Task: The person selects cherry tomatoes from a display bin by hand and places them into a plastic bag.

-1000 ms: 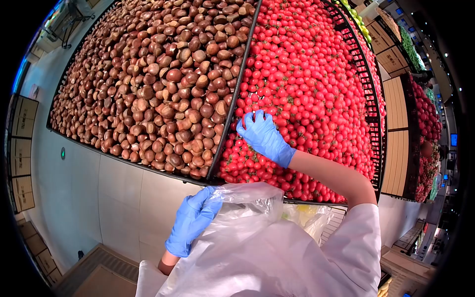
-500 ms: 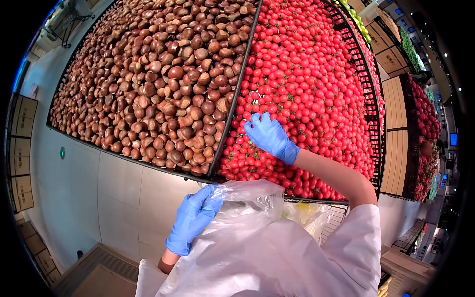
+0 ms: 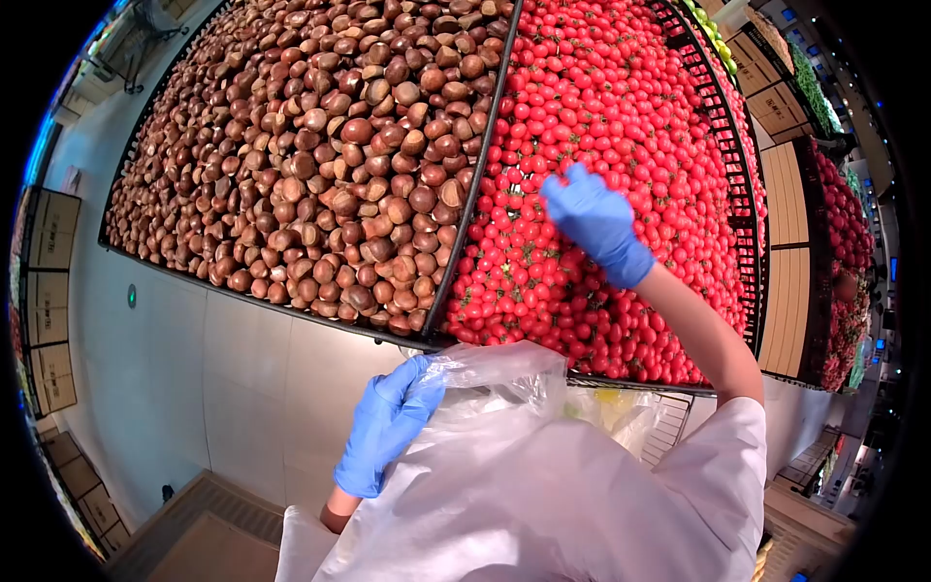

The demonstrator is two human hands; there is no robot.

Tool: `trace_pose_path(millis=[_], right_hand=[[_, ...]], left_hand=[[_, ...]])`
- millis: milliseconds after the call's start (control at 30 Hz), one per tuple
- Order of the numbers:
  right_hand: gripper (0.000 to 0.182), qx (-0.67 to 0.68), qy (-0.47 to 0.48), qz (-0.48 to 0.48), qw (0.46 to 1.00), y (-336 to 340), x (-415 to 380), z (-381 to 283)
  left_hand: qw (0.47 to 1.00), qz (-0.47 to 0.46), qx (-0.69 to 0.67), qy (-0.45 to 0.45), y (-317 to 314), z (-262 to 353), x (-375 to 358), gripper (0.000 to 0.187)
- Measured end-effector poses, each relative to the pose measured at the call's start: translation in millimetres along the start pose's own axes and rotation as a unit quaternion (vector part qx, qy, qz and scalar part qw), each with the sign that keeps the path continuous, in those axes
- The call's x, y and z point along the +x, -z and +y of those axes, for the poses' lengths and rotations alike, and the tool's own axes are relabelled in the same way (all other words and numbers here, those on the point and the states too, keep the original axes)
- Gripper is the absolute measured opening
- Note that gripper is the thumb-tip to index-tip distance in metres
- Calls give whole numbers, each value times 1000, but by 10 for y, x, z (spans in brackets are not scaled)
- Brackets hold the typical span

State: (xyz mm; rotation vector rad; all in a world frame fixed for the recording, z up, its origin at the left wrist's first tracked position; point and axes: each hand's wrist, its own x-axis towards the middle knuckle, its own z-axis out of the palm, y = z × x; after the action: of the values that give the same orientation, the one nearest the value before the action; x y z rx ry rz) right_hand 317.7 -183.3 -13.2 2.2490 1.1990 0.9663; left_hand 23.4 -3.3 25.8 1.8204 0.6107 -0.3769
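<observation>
My left hand (image 3: 390, 427), in a blue glove, is closed on the edge of a clear plastic bag (image 3: 509, 371). The bag hangs in front of my body, just below the near edge of the display. Over the heap of cherry tomatoes (image 3: 582, 107), red with green stems on some, is my right hand (image 3: 593, 215), also gloved in blue. Its fingers are curled in and a little blurred, and whatever they hold, if anything, is hidden. Left of a black divider (image 3: 479, 160) lies a large pile of chestnuts (image 3: 320, 165).
Black slatted fencing (image 3: 734, 160) borders the tomatoes on the right. Other produce stands (image 3: 787, 262) stretch along the far right. A wire rack (image 3: 667, 424) with plastic bags sits below the tomatoes. Pale floor (image 3: 165, 359) runs along the left.
My right hand has lifted and moved up and to the right over the tomatoes, its fingers now more tightly curled. My left hand keeps its hold on the bag. The view has shifted slightly.
</observation>
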Motion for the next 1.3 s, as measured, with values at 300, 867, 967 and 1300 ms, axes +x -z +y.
trace_pose_path(millis=[300, 867, 967, 1300], right_hand=[[14, 94, -189, 40, 977, -595, -551, 1514], [28, 330, 9, -45, 943, 212, -196, 207], [40, 370, 78, -99, 921, 252, -120, -469], [30, 186, 166, -158, 956, 157, -302, -881]], left_hand=[[999, -44, -7, -31, -7, 140, 59, 31], [998, -47, -20, -21, -72, 93, 84, 36], [999, -47, -2, -20, -70, 105, 86, 36], [998, -56, -20, 4, -37, 81, 67, 35]])
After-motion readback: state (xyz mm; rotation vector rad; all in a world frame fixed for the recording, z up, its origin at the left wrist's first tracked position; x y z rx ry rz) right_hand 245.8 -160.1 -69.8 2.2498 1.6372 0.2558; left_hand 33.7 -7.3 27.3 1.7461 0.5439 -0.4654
